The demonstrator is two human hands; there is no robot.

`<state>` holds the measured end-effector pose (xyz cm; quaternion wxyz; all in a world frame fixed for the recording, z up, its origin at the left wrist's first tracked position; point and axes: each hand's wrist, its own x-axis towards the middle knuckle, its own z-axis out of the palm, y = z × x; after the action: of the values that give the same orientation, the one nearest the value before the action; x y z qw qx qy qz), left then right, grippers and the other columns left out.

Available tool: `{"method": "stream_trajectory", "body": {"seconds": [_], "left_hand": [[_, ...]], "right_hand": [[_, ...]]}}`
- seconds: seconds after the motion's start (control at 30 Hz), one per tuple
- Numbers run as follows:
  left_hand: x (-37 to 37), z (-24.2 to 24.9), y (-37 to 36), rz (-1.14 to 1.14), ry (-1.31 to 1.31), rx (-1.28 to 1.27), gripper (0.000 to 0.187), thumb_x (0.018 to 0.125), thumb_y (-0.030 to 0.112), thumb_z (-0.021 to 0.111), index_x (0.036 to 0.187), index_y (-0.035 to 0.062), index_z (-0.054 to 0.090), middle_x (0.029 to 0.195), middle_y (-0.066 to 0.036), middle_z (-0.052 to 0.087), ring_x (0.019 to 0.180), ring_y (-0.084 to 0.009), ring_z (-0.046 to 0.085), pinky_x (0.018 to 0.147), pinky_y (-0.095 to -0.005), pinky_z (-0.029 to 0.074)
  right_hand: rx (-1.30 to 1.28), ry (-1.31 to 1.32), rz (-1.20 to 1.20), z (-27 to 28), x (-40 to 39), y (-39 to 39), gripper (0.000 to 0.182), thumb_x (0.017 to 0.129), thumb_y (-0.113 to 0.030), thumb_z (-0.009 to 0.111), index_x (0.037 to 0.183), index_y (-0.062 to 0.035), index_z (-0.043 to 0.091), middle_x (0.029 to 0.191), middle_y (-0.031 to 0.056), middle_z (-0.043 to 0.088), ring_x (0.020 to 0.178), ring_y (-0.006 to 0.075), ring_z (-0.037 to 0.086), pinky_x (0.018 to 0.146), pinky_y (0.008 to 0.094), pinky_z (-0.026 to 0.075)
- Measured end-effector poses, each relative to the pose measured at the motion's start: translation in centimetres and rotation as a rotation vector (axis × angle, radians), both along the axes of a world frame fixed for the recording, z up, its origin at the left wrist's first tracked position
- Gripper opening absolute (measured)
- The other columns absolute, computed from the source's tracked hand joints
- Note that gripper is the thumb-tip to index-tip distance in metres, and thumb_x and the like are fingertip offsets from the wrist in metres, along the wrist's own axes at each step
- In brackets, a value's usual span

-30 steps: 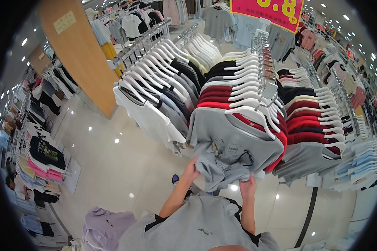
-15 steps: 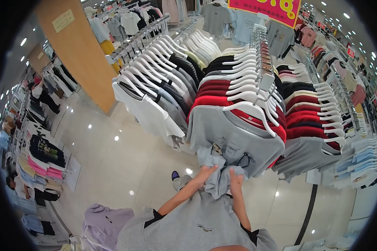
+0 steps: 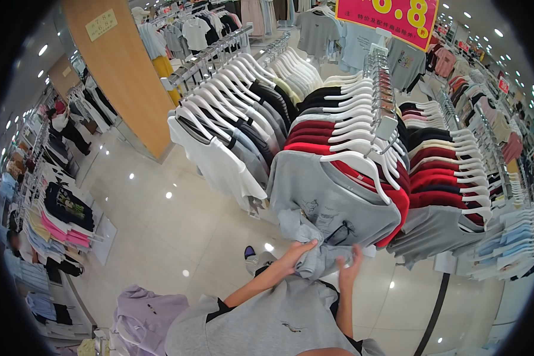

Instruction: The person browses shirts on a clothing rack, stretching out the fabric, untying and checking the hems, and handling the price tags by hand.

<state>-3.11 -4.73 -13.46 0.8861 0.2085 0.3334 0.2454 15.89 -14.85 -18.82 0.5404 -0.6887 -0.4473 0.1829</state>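
Note:
A grey shirt (image 3: 332,190) hangs on a white hanger at the front of the middle rack, with its lower part gathered up in a bunch. My left hand (image 3: 296,255) grips the bunched grey cloth (image 3: 305,228) from the left side. Just right of the bunch is my right hand (image 3: 349,264), its fingers raised and apart, slightly blurred, holding nothing. A dark bow-like detail (image 3: 341,233) shows on the shirt front above the hands.
Racks of red shirts (image 3: 439,178) and a white shirt (image 3: 210,157) flank the grey one. A lilac garment (image 3: 148,314) lies lower left, near folded clothes (image 3: 68,207). A wooden pillar (image 3: 115,71) stands behind; two people are at far left.
My right hand has let go of the bunched cloth and moved a little to the right, its fingers opening. My left hand stays on the cloth. The whole view has shifted slightly.

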Motion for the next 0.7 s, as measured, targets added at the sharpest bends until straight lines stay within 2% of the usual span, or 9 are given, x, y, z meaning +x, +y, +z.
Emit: {"method": "stream_trajectory", "body": {"seconds": [0.03, 0.1, 0.23, 0.3, 0.4, 0.43, 0.5, 0.6, 0.7], "left_hand": [[0.5, -0.1, -0.2, 0.0, -0.004, 0.001, 0.038, 0.09, 0.026, 0.064, 0.118, 0.0026, 0.053, 0.105, -0.007, 0.062, 0.095, -0.0165, 0.062, 0.08, -0.0324, 0.052], [1.5, -0.3, -0.4, 0.001, 0.052, 0.081, 0.029, 0.092, 0.023, 0.061, 0.112, 0.0021, 0.055, 0.1, -0.006, 0.062, 0.09, -0.014, 0.061, 0.077, -0.0314, 0.051], [2.0, 0.5, -0.6, 0.15, 0.077, 0.11, 0.025, 0.093, 0.023, 0.06, 0.106, 0.0015, 0.057, 0.098, -0.005, 0.062, 0.089, -0.0124, 0.061, 0.076, -0.0288, 0.051], [1.9, 0.6, -0.6, 0.019, 0.053, 0.303, 0.025, 0.093, 0.023, 0.06, 0.106, 0.0023, 0.055, 0.096, -0.003, 0.06, 0.089, -0.0096, 0.058, 0.076, -0.0256, 0.048], [2.7, 0.6, -1.3, -0.096, 0.129, 0.549, 0.027, 0.093, 0.023, 0.06, 0.111, 0.0034, 0.053, 0.097, -0.001, 0.058, 0.085, -0.0081, 0.055, 0.073, -0.0243, 0.046], [2.9, 0.8, -1.5, -0.096, 0.128, 0.547, 0.027, 0.093, 0.023, 0.06, 0.111, 0.0034, 0.053, 0.097, -0.001, 0.058, 0.085, -0.0081, 0.055, 0.073, -0.0243, 0.046], [3.2, 1.8, -2.4, -0.026, 0.042, 0.474, 0.028, 0.093, 0.023, 0.061, 0.111, 0.0032, 0.053, 0.097, -0.001, 0.057, 0.083, -0.0077, 0.053, 0.072, -0.0237, 0.045], [1.8, 5.0, -2.4, -0.018, -0.024, 0.335, 0.034, 0.092, 0.024, 0.063, 0.115, 0.0023, 0.05, 0.101, -0.003, 0.057, 0.088, -0.0088, 0.055, 0.076, -0.0246, 0.046], [-0.1, 9.0, -2.0, 0.015, -0.018, 0.239, 0.045, 0.091, 0.023, 0.064, 0.124, 0.0006, 0.044, 0.109, -0.006, 0.058, 0.097, -0.0115, 0.057, 0.083, -0.0266, 0.047]], "right_hand": [[-0.037, -0.103, 0.262, 1.6, -0.8, -0.1, 0.069, 0.08, -0.021, 0.069, 0.137, -0.0003, 0.036, 0.127, 0.0176, 0.05, 0.12, 0.032, 0.046, 0.103, 0.0395, 0.034], [-0.217, 0.194, 0.619, 4.9, -3.5, 0.1, 0.07, 0.076, -0.017, 0.072, 0.135, 0.0012, 0.039, 0.13, 0.0192, 0.048, 0.125, 0.0322, 0.043, 0.105, 0.0382, 0.032], [-0.08, 0.246, 0.517, 4.2, -5.7, 0.6, 0.063, 0.074, -0.011, 0.071, 0.129, 0.002, 0.044, 0.12, 0.0201, 0.055, 0.114, 0.0316, 0.054, 0.098, 0.0354, 0.039], [-0.054, 0.18, 0.158, 3.4, -5.5, 1.2, 0.046, 0.073, -0.008, 0.07, 0.115, 0.0023, 0.054, 0.1, 0.0182, 0.062, 0.095, 0.0308, 0.062, 0.086, 0.0344, 0.047], [0.095, -0.073, 0.125, 4.1, -4.4, 2.2, 0.033, 0.071, -0.006, 0.07, 0.101, 0.002, 0.057, 0.087, 0.0164, 0.063, 0.082, 0.0314, 0.064, 0.075, 0.0346, 0.049], [0.094, -0.075, 0.125, 4.3, -4.4, 2.6, 0.033, 0.071, -0.006, 0.07, 0.101, 0.002, 0.057, 0.087, 0.0164, 0.063, 0.082, 0.0314, 0.064, 0.075, 0.0346, 0.049], [0.158, -0.109, 0.094, 3.9, -4.5, 3.2, 0.017, 0.077, -0.008, 0.065, 0.091, -0.0002, 0.059, 0.079, 0.012, 0.062, 0.075, 0.0214, 0.061, 0.067, 0.0326, 0.046], [0.073, -0.039, 0.125, 0.0, -3.5, 4.1, 0.029, 0.068, -0.007, 0.072, 0.094, -0.0001, 0.059, 0.085, 0.0154, 0.064, 0.08, 0.0311, 0.065, 0.071, 0.0344, 0.049], [0.026, -0.058, 0.133, -5.3, -0.9, 4.8, 0.028, 0.068, -0.008, 0.073, 0.093, -0.0026, 0.061, 0.083, 0.0145, 0.065, 0.081, 0.0308, 0.065, 0.071, 0.0342, 0.049]]}}
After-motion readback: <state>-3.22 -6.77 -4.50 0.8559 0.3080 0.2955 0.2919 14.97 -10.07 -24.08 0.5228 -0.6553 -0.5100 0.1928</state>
